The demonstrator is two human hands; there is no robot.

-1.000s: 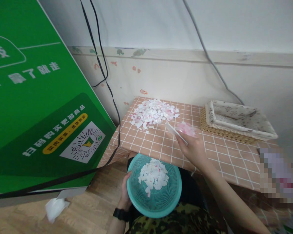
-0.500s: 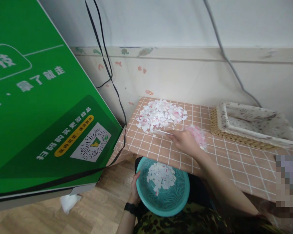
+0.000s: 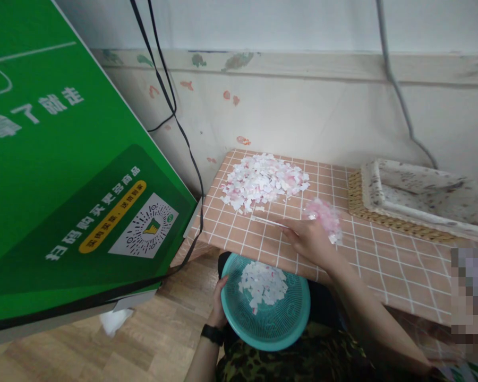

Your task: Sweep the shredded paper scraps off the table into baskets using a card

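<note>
My right hand (image 3: 309, 239) is closed around slim, pale tweezers (image 3: 273, 222) that point left, just above the table. At their tip is what looks like a small white paper scrap (image 3: 254, 217). Beyond the tip lies a wide pile of white and pinkish paper scraps (image 3: 263, 181). A smaller pink heap (image 3: 324, 217) sits behind my right hand, partly covered by it. My left hand (image 3: 220, 300) grips the left rim of a round turquoise plastic basket (image 3: 271, 337), held below the table edge over my lap. White scraps (image 3: 263, 284) lie inside it.
A checked brown cloth covers the table (image 3: 382, 265). At the back right stands a wicker basket (image 3: 406, 220) with a patterned fabric lining. A large green panel (image 3: 63, 159) rises on the left, and a black strap (image 3: 195, 170) hangs beside the table's left edge.
My right hand and the tweezers have drawn slightly back toward me and to the right, away from the large pile. My left hand still holds the turquoise basket. The view has shifted a little.
</note>
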